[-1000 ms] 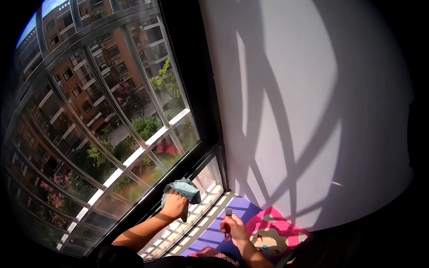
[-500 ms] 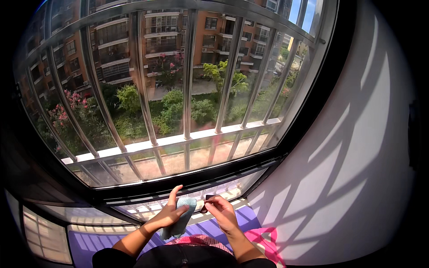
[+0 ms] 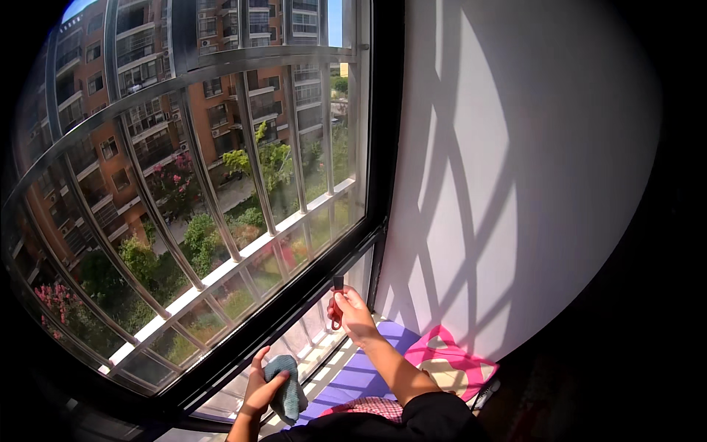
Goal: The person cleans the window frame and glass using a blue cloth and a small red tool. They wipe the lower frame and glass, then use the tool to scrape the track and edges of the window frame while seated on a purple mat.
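My left hand [image 3: 263, 385] grips a bunched blue-green cloth [image 3: 287, 387] low down, close to the dark lower window frame [image 3: 294, 309]. My right hand [image 3: 353, 313] holds a small tool with a red handle and a dark tip [image 3: 338, 283], raised against the frame near the window's right corner. Both forearms come up from the lower edge of the view.
A large window [image 3: 221, 184] with metal bars looks out on apartment blocks and trees. A white wall [image 3: 530, 184] with barred shadows stands to the right. Below lie a purple mat [image 3: 361, 379] and a pink patterned cushion [image 3: 449, 361].
The view has swung from facing the window to the right, toward its corner. My hands were together at the sill; now they are apart, the right one raised with the tool.
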Available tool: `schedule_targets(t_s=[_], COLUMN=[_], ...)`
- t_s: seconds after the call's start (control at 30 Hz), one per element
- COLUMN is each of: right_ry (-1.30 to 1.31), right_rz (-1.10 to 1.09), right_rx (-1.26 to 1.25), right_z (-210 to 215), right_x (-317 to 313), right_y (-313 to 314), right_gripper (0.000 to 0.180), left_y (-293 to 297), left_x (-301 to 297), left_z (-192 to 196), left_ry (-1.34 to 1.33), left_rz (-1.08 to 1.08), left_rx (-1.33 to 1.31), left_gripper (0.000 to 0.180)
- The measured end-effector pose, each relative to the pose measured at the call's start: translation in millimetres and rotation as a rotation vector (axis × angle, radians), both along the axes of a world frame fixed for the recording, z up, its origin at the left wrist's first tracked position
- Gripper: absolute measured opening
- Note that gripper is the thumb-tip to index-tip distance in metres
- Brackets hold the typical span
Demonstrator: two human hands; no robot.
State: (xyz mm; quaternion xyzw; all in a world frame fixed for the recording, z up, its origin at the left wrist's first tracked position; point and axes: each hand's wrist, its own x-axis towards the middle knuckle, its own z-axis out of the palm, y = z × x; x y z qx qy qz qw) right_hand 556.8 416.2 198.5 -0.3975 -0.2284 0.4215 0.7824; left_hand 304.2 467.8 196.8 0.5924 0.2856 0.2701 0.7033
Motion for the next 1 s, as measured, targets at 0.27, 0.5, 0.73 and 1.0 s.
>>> schedule_targets(t_s=[0.27,0.5,0.73,1.0], right_ry=[-0.185,-0.219,-0.324,-0.363], right_rz=[-0.428,-0.558,-0.498,-0.633], right_rx=[-0.113,0.083,0.088,0.119], right_z=[11.0,-23.9,-40.9,-47.6], right_x=[169.0,279.6,306.4,314.5], right_y=[-8.8,37.5,64.7,83.4], right_gripper=[0.034,0.032,0.031,0.026], left_y=[12.6,40.6,56.7,58.7], left_x=[93.8,203.7,227.2,241.0], left_z=[18.3,25.4,-5.7,-19.4], left_ry=[-0.093,0.000,0.180,0.197], left_rz=[0.092,0.236,0.418,0.508], left_rx=[0.003,0.102,0.095,0.102], left_gripper=[0.024,0.026,0.028,0.024])
